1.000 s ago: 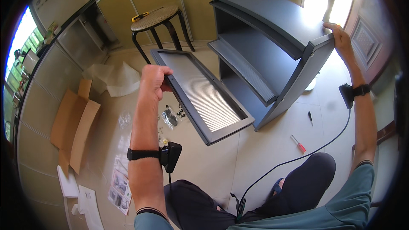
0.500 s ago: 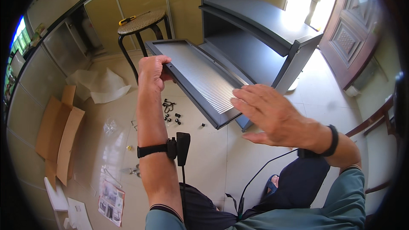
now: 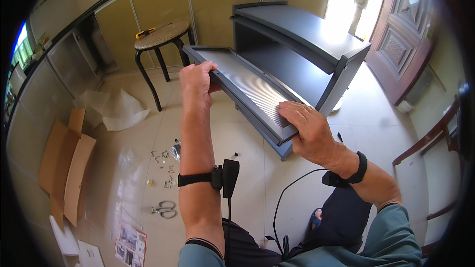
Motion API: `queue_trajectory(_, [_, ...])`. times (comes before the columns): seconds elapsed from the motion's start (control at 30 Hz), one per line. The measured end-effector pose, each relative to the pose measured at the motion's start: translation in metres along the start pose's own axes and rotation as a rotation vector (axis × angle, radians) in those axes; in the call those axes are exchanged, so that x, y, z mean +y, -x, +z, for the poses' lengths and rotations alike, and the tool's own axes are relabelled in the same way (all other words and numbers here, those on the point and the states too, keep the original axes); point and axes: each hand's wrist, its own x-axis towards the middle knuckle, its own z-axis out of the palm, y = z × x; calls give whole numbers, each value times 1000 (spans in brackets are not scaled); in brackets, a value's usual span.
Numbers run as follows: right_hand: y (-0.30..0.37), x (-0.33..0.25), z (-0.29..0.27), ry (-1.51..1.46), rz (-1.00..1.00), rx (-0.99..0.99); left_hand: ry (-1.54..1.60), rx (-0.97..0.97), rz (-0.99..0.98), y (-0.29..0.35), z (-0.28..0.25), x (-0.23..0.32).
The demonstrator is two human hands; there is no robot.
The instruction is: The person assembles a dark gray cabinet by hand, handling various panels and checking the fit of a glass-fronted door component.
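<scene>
A long cabinet door panel (image 3: 250,86), with a dark grey frame around a ribbed, translucent insert, is held up and tilted in front of me. My left hand (image 3: 197,81) grips its long near edge toward the far-left end, fingers curled over the frame. My right hand (image 3: 311,131) is closed on the near-right corner, its fingertips on the ribbed insert; the thumb is mostly hidden. Just behind the panel stands a dark grey cabinet (image 3: 297,20) with an open front. The panel covers the cabinet's lower left part.
A round stool (image 3: 168,34) with a yellow cutter (image 3: 145,33) stands at back left. On the floor lie scissors (image 3: 164,210), small hardware (image 3: 163,157), a leaflet (image 3: 131,244), white foam sheet (image 3: 121,111) and an open cardboard box (image 3: 67,163). A wooden chair (image 3: 430,133) is at right.
My right hand, earlier spread over the panel's right end, has closed on its near corner. The panel and my left hand have shifted to the right in view.
</scene>
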Motion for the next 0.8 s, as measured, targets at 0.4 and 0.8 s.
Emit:
queue_trajectory(0.4, [7, 21, -4, -267, 500, 151, 145, -173, -69, 4, 52, -33])
queue_trajectory(0.8, [18, 45, 22, -224, 567, 343, 13, -372, -78, 21, 91, -93])
